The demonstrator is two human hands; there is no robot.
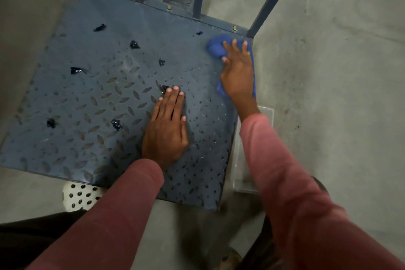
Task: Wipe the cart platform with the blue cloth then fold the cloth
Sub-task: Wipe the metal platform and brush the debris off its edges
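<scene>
Blue cloth [215,49] is bunching under the right hand's [237,74] spread fingers; left hand [165,136] is pressing the platform [54,98], fingers straight. Black scraps [134,44] are lying beyond them; wiping looks unfinished, folding undone.

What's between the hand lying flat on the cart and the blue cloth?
Only bare bumpy metal of the cart platform, seen in the head view, lies between the left hand and the blue cloth.

- Cart platform [87,98]: slate blue, with a raised pattern of lozenge treads.
- Blue cloth [215,48]: plain bright blue.
- Scraps [134,44]: glossy black.
- Your sleeves [285,182]: dusty pink.
- Floor [328,94]: mottled grey.
- Panel [81,196]: white, dotted with dark round holes.
</scene>
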